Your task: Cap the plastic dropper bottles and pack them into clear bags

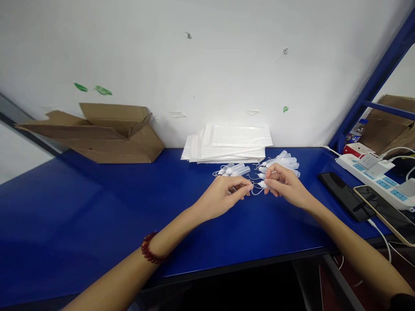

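Observation:
My right hand (285, 185) is closed around a small white plastic tube (261, 184) whose pointed tip faces left; most of its body is hidden by the fingers. A thin white cord (257, 193) loops from the tip. My left hand (223, 192) pinches the cord's end between thumb and forefinger, just left of the tip. Behind my right hand lies a heap of similar translucent tubes (285, 160) with cords. A smaller group of tubes (239, 169) with looped cords rests beyond my left hand.
Flat white packets (231, 142) are stacked against the wall. An open cardboard box (129, 144) stands at the back left of the blue table (113, 224). On the right lie a black phone (345, 195), another phone (389, 211) and a power strip (372, 175) with cables.

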Demonstrator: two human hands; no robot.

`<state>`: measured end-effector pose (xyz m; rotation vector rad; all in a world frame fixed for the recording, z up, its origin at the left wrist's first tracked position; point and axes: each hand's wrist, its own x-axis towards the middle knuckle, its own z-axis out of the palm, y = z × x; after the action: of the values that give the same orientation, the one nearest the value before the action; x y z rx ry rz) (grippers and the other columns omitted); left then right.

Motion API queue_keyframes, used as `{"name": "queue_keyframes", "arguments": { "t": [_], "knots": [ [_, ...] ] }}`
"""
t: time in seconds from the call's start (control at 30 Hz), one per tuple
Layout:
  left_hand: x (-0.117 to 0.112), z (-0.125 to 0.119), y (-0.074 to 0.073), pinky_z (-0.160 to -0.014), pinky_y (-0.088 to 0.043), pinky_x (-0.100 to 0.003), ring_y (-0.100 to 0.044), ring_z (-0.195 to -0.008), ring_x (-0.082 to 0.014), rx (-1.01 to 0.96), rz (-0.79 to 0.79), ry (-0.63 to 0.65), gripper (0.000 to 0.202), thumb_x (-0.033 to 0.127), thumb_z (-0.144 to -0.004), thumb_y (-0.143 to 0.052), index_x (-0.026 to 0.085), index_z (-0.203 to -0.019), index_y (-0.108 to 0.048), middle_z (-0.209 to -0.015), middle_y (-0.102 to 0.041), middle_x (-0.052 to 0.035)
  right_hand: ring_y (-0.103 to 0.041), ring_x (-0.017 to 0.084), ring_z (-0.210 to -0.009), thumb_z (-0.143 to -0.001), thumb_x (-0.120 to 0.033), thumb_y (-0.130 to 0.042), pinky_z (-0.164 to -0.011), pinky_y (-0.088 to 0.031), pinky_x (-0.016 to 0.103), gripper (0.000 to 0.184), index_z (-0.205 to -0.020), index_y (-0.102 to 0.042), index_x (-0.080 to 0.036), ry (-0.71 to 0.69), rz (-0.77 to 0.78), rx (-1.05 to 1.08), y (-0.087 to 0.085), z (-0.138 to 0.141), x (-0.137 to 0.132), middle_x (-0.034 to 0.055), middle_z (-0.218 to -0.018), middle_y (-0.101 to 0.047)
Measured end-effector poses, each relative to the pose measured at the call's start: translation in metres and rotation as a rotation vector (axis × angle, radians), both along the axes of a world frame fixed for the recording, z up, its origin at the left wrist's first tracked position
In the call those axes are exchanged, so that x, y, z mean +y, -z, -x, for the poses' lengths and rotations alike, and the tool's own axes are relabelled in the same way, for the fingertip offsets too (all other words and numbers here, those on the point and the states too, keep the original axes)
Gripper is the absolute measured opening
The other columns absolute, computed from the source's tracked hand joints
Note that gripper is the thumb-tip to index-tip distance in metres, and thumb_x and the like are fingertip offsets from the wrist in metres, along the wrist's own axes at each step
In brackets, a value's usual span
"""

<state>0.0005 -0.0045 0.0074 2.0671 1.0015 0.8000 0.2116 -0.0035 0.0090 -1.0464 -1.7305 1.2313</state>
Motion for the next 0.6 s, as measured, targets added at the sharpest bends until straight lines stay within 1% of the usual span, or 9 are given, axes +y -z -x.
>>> {"name": "queue_keyframes", "arguments": {
  "t": [0.17, 0.37, 0.6],
  "knots": [
    [-0.0004, 0.0000, -0.0015, -0.059, -0.051, -0.023, -0.064, -0.063, -0.0138, -0.017, -0.028, -0.003, 0.024, 0.032, -0.090, -0.055, 0.016, -0.081, -0.071, -0.074, -0.071, -0.0026, -0.045, 0.008, -0.047, -0.080, -0.028, -0.059, -0.049, -0.034, 0.023, 0.014, -0.082, -0.047, -0.021, -0.019, 0.006, 0.022, -0.0002, 0.0003, -0.0004, -0.0037, -0.061, -0.063],
    [0.0012, 0.0011, 0.0004, -0.058, -0.052, -0.023, -0.064, -0.061, -0.0135, -0.049, -0.029, -0.028, 0.025, 0.034, -0.089, -0.057, 0.016, -0.084, -0.072, -0.074, -0.071, -0.0030, -0.046, 0.008, -0.047, -0.083, -0.030, -0.058, -0.048, -0.033, 0.022, 0.014, -0.084, -0.047, -0.021, -0.055, -0.013, 0.050, -0.0004, -0.0025, 0.0004, -0.0031, -0.062, -0.063],
    [-0.0006, 0.0004, -0.0008, -0.059, -0.052, -0.023, -0.064, -0.061, -0.0130, -0.052, -0.044, 0.001, 0.024, 0.032, -0.090, -0.056, 0.016, -0.082, -0.072, -0.075, -0.072, -0.0026, -0.046, 0.008, -0.047, -0.084, -0.030, -0.058, -0.046, -0.033, 0.021, 0.013, -0.084, -0.048, -0.021, -0.084, -0.004, 0.074, 0.0019, -0.0043, 0.0025, -0.0031, -0.062, -0.063]
  ]
}}
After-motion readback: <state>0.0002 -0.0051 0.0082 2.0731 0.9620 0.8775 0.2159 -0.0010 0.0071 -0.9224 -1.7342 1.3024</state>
